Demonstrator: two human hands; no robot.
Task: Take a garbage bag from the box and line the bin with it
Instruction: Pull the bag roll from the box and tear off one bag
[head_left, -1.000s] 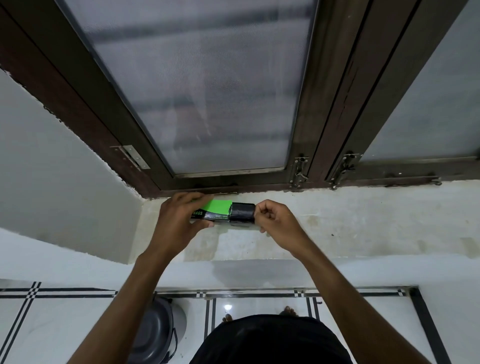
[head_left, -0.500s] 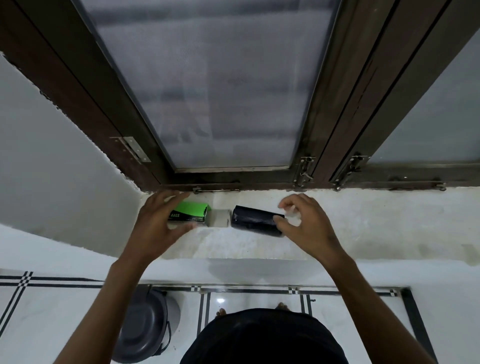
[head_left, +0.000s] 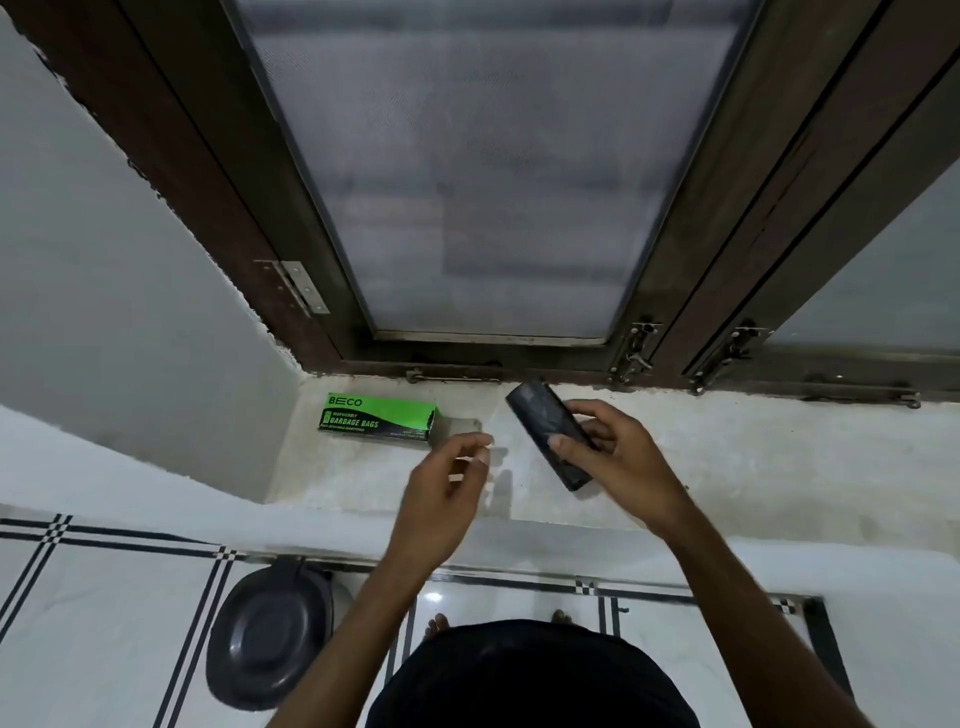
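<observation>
A green and black garbage bag box (head_left: 378, 417) lies on the white window ledge (head_left: 779, 457), its right end flap open. My right hand (head_left: 618, 462) grips a black roll of garbage bags (head_left: 545, 426), held tilted above the ledge. To the left of the roll, my left hand (head_left: 447, 488) hovers empty with fingers loosely curled, away from the box. The dark grey bin (head_left: 267, 634) with its lid on stands on the tiled floor below the ledge, at the lower left.
A dark wooden window frame (head_left: 675, 260) with frosted panes rises behind the ledge. A white wall (head_left: 104, 260) closes in the left side. My feet (head_left: 439, 621) show on the glossy floor tiles beneath me.
The roll came fully out of the box and my right hand lifted and turned it. My left hand let go of the box, which now lies on the ledge.
</observation>
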